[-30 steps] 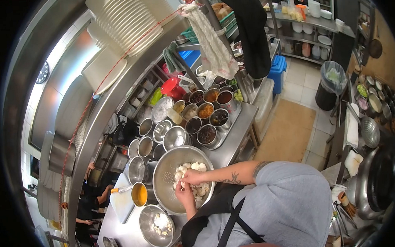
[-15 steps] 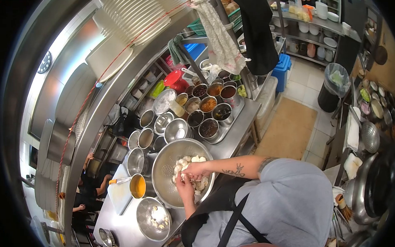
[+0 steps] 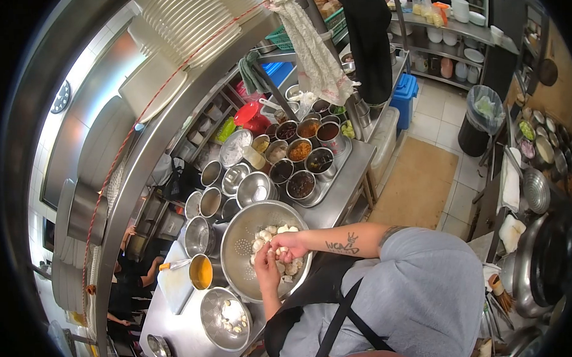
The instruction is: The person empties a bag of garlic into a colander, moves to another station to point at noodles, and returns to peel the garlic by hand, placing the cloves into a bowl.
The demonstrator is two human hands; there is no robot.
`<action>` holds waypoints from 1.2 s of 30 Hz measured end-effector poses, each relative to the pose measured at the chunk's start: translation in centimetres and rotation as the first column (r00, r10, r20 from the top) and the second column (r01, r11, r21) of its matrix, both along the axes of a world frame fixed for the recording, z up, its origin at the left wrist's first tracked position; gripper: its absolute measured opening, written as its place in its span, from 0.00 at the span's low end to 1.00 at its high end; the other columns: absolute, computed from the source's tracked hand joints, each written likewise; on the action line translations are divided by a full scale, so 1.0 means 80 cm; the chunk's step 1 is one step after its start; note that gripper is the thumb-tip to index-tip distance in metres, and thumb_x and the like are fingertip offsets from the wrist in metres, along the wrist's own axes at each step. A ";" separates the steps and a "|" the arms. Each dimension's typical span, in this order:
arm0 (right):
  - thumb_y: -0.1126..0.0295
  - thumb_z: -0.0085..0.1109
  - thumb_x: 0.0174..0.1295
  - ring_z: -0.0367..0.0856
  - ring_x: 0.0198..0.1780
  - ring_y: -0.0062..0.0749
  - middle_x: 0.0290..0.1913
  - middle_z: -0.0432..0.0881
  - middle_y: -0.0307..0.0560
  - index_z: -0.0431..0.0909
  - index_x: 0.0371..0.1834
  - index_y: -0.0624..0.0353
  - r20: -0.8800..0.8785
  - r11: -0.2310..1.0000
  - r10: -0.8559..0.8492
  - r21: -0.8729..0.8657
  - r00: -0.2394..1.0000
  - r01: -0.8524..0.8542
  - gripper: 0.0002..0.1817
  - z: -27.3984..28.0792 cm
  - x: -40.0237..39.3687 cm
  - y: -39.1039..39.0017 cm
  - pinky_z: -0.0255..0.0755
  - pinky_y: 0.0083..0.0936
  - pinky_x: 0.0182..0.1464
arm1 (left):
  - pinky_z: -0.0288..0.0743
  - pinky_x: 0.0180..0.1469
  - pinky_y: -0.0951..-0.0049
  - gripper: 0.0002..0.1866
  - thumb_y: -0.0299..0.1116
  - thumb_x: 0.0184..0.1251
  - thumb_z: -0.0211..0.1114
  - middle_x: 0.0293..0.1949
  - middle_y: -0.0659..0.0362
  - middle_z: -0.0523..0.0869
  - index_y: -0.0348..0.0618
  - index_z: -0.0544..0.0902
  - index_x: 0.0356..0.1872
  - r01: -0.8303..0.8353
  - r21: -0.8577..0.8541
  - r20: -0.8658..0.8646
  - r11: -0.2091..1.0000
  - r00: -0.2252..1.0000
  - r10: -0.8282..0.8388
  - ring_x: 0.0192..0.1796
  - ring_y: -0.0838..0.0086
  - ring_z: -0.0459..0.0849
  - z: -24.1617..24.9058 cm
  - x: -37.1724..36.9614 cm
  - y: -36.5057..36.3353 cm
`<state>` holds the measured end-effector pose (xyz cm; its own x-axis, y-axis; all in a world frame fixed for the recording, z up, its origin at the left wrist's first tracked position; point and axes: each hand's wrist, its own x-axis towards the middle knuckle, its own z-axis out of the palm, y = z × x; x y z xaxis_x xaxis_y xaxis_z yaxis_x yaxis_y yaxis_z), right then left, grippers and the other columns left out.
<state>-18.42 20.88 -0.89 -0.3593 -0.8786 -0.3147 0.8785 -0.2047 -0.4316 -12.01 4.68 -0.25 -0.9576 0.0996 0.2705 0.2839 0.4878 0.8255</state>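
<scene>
My right hand (image 3: 288, 245), at the end of the tattooed forearm, and my left hand (image 3: 266, 267) meet over a large metal colander (image 3: 234, 234). Their fingers are closed together around a small pale piece that looks like a white mushroom, mostly hidden by the fingers. Beneath them, whole and broken white mushrooms (image 3: 261, 242) lie in the colander. Nearer me stands a smaller metal bowl (image 3: 210, 316) with small white mushroom pieces (image 3: 234, 317) in it.
Beside the colander are a container of orange liquid (image 3: 201, 273), a white cutting board (image 3: 174, 289) and a knife with an orange handle (image 3: 175, 265). Several metal pots of sauces (image 3: 299, 151) fill the tray behind. A steel shelf with stacked plates (image 3: 189, 24) overhangs at left.
My hands stay together over the colander, the right one turning slightly with its fingers shifting. The view has moved a little.
</scene>
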 end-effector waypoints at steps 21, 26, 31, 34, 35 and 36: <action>0.60 0.54 0.69 0.66 0.24 0.23 0.34 0.75 0.38 0.76 0.54 0.47 -0.266 0.991 0.020 0.132 0.964 0.015 0.13 -0.082 -0.025 -0.041 0.53 0.20 0.19 | 0.83 0.32 0.69 0.12 0.39 0.82 0.45 0.42 0.53 0.78 0.44 0.70 0.52 -0.371 0.421 0.341 0.828 0.910 0.234 0.36 0.68 0.82 -0.038 -0.002 0.041; 0.69 0.51 0.66 0.73 0.27 0.23 0.41 0.80 0.41 0.74 0.63 0.57 -0.336 0.953 -0.059 0.261 0.940 0.153 0.21 -0.020 -0.008 -0.026 0.58 0.19 0.21 | 0.78 0.37 0.59 0.12 0.34 0.79 0.44 0.39 0.47 0.80 0.38 0.74 0.45 -0.487 0.131 0.035 0.864 0.873 0.487 0.32 0.61 0.83 -0.056 -0.012 0.040; 0.77 0.47 0.62 0.68 0.21 0.19 0.26 0.74 0.38 0.76 0.33 0.60 -0.466 0.936 -0.013 0.305 0.885 0.174 0.06 -0.015 0.013 -0.046 0.59 0.19 0.20 | 0.76 0.41 0.52 0.15 0.38 0.80 0.44 0.34 0.41 0.83 0.38 0.76 0.42 -0.665 0.274 0.300 0.695 0.746 0.595 0.36 0.47 0.83 -0.022 0.002 0.036; 0.77 0.48 0.63 0.71 0.21 0.20 0.25 0.76 0.39 0.77 0.31 0.60 -0.484 0.917 -0.004 0.347 0.875 0.196 0.07 -0.014 -0.001 -0.054 0.62 0.20 0.20 | 0.75 0.44 0.52 0.14 0.37 0.78 0.46 0.36 0.40 0.83 0.38 0.77 0.43 -0.626 0.217 0.105 0.749 0.778 0.620 0.39 0.45 0.83 -0.036 -0.007 0.029; 0.76 0.48 0.63 0.72 0.21 0.20 0.25 0.76 0.40 0.77 0.31 0.60 -0.498 0.895 0.000 0.386 0.867 0.222 0.07 -0.011 0.004 -0.055 0.63 0.20 0.19 | 0.75 0.45 0.53 0.13 0.36 0.78 0.47 0.37 0.41 0.83 0.38 0.77 0.43 -0.604 0.197 0.037 0.772 0.792 0.610 0.40 0.46 0.83 -0.042 -0.001 0.028; 0.76 0.48 0.63 0.74 0.21 0.21 0.25 0.78 0.40 0.78 0.31 0.61 -0.494 0.880 0.038 0.428 0.868 0.205 0.07 0.008 0.010 -0.055 0.65 0.20 0.20 | 0.75 0.44 0.55 0.13 0.37 0.78 0.47 0.36 0.44 0.83 0.40 0.77 0.44 -0.596 0.184 0.022 0.782 0.798 0.603 0.38 0.51 0.83 -0.059 0.000 0.020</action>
<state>-17.64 16.48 -0.21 -0.6343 -0.6382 -0.4363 0.5261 0.0573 -0.8485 -12.00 6.31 -4.94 -0.7979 -0.5424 0.2631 0.0132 0.4207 0.9071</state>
